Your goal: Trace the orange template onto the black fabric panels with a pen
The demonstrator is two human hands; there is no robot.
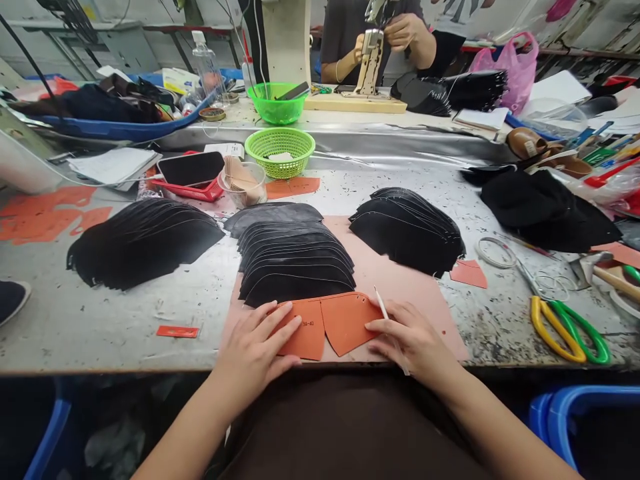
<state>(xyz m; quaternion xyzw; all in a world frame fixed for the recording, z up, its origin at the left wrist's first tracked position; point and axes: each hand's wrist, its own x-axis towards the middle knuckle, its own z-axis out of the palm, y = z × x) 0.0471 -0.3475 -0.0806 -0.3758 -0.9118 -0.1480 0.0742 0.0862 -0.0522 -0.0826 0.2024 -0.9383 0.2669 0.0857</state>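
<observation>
An orange pattern template [305,333] marked "39-40", with a slit in its lower edge, lies near the table's front edge. My left hand [257,343] rests flat on its left side, fingers stretched out. In my right hand [413,337] is a slim white marking pen [381,303], its tip pointing up and away, while the fingertips touch the template's right side. Just beyond the template a fanned row of black cut pieces [297,257] with pale curved lines overlaps on a pink sheet [415,303]. Whatever lies directly under the template is hidden.
Fanned black stacks lie to the left [143,243] and right [407,230]. Yellow-and-green-handled scissors [557,320] are at the right. Behind are green baskets [280,150], a phone [193,169] on a red tray, and another person's hands [403,32] at a sewing machine [370,63].
</observation>
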